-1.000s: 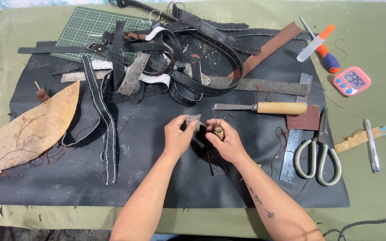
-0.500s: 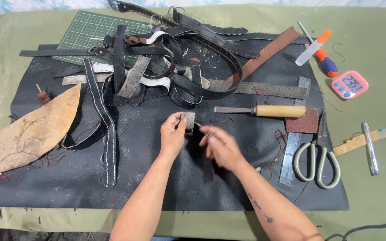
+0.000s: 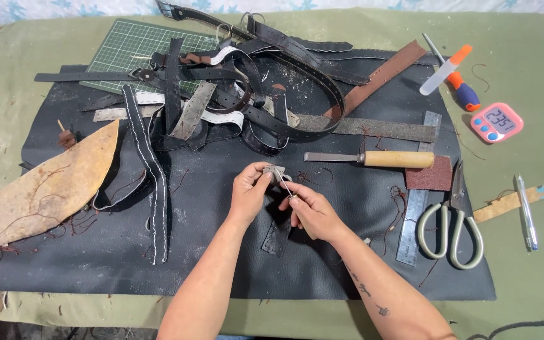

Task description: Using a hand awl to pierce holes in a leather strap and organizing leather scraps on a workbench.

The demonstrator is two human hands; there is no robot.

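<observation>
- Our left hand (image 3: 250, 189) pinched the small leather piece (image 3: 276, 174) mid-mat.
- Right hand (image 3: 310, 211) fingers closed on a thin awl (image 3: 286, 189), tip touching it.
- We'd say keep it pinned firmly, chisel (image 3: 373, 158) was just beyond.

Both forearms reach in from below and converge. The left hand (image 3: 251, 189) pinches with curled fingers; the right hand (image 3: 308, 209), just beside it, is closed in a fist-like grip.
</observation>
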